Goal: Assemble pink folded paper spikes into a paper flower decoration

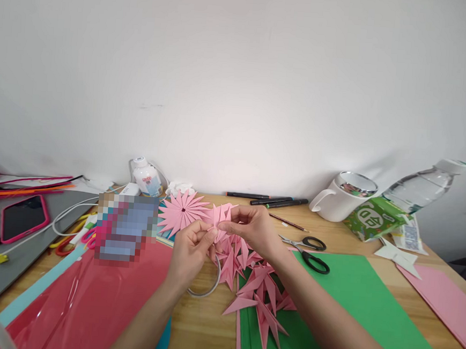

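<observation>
Between my two hands is a folded pink paper piece [220, 214] with pointed tips, raised over the table. My left hand [194, 242] pinches its lower left edge with thumb and fingertips. On the right side, the thumb and fingers of my right hand [252, 225] are closed on the same piece. A finished-looking pink paper star [183, 210] with many points lies just beyond my left hand. Below and right of my hands is a loose pile of folded pink paper pieces [262, 284]. A roll of tape [203, 295] lies beneath my left hand, partly hidden by it.
Green paper sheets [352, 302] lie at right, with scissors [311, 253] near their far edge. Behind stand a white mug [338, 199], a bottle [420, 184] and a green packet [375, 218]. Markers [279, 202] lie by the wall. A red folder [99, 287] and phone [25, 218] are left.
</observation>
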{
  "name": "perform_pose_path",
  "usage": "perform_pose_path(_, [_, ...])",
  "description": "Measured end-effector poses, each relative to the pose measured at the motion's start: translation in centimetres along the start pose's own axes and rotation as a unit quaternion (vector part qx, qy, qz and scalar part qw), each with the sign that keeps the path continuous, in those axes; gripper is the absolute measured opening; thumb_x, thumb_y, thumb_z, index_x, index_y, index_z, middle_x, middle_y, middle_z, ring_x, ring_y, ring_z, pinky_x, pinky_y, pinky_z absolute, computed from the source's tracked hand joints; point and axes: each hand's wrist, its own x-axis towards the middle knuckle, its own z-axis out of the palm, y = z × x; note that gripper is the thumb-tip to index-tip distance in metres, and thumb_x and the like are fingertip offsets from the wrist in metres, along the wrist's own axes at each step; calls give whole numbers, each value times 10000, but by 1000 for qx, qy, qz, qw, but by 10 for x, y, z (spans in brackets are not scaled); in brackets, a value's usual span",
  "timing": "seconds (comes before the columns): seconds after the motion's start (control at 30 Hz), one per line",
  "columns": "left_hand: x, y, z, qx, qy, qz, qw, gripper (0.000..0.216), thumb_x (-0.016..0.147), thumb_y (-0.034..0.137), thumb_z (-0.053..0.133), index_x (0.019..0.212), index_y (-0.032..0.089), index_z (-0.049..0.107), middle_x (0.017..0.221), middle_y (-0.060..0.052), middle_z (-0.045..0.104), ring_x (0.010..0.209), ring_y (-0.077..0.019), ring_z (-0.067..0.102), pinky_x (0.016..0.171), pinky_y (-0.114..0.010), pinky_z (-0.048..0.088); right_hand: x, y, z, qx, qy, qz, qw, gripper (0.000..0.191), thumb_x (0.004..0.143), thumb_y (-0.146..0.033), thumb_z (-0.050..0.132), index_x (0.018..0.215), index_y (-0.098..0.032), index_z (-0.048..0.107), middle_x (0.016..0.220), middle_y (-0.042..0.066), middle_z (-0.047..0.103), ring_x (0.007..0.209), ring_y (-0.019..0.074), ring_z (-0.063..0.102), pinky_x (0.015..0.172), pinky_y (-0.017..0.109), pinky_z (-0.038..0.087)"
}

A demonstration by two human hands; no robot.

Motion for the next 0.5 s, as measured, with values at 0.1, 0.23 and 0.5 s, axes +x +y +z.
perform_pose_path(0.1, [0, 0, 0, 3, 1, 3, 1000, 217, 777, 350, 567, 703, 162, 487, 514, 20, 589, 402, -84, 481, 452, -212, 378, 0, 2, 2, -20, 9, -10, 1000, 424, 594, -454, 719, 494, -167, 424, 505, -63, 349, 487, 60, 291, 455, 224, 235])
perform_pose_path(0.23, [1, -1, 1, 9, 9, -3, 1000, 206, 777, 349, 562, 716, 163, 497, 505, 31, 572, 392, -80, 468, 438, -206, 361, 0, 2, 3, -30, 15, -12, 999, 452, 613, -466, 704, 498, -173, 381, 519, -67, 304, 501, 60, 259, 457, 224, 208])
perform_pose_path(0.5, [1, 2, 5, 66, 12, -15, 998, 209, 737, 357, 587, 705, 151, 573, 469, 40, 543, 375, -65, 425, 414, -188, 339, 2, 6, -2, -14, -40, -8, 999, 417, 621, -480, 695, 539, -163, 438, 537, -59, 379, 494, 59, 326, 461, 216, 246])
